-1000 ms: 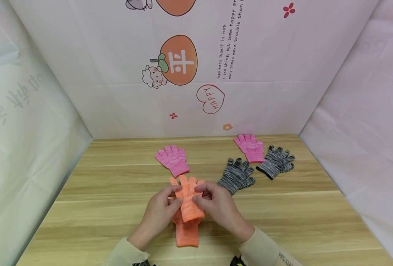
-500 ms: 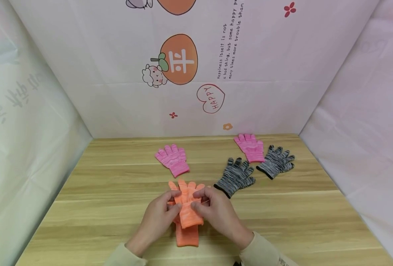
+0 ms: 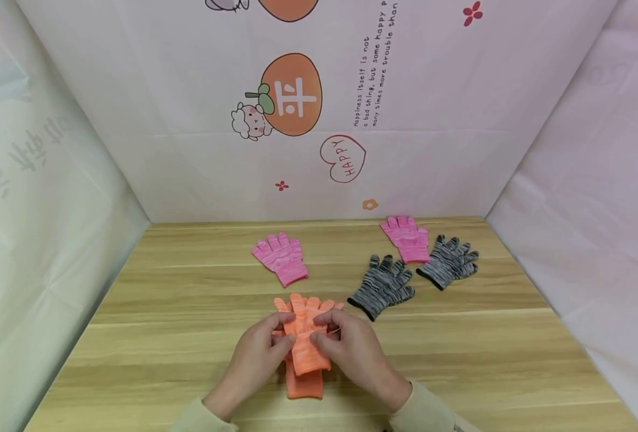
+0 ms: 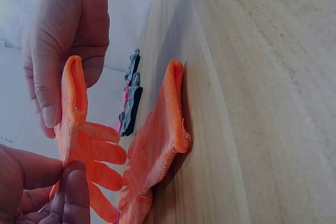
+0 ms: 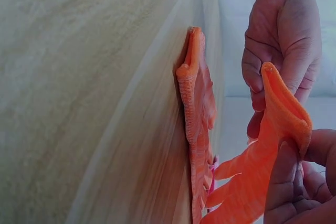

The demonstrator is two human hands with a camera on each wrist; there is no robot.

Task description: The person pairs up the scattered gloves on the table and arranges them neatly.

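Observation:
One orange knitted glove (image 3: 309, 353) is held up between both hands, its cuff toward the person and its fingers pointing away. My left hand (image 3: 259, 351) pinches its left edge with thumb and fingers. On the opposite edge, my right hand (image 3: 353, 351) pinches it the same way. Beneath lies a second orange glove (image 3: 305, 386) on the table, partly covered in the head view. Both wrist views show a gap between the raised glove (image 4: 67, 124) and the lower glove (image 5: 195, 103) near the cuffs, with the raised glove's fingers drooping toward the lower one.
Farther back on the wooden table (image 3: 189, 282) lies a pink glove (image 3: 281, 258). To the right are another pink glove (image 3: 407, 240) and two grey-black gloves (image 3: 382, 287), one of them against the pink one. White printed sheets (image 3: 205, 168) wall the table at the back and sides.
Both hands have come slightly toward the person with the raised orange glove, so it covers more of the lower glove's cuff. The other gloves stay put.

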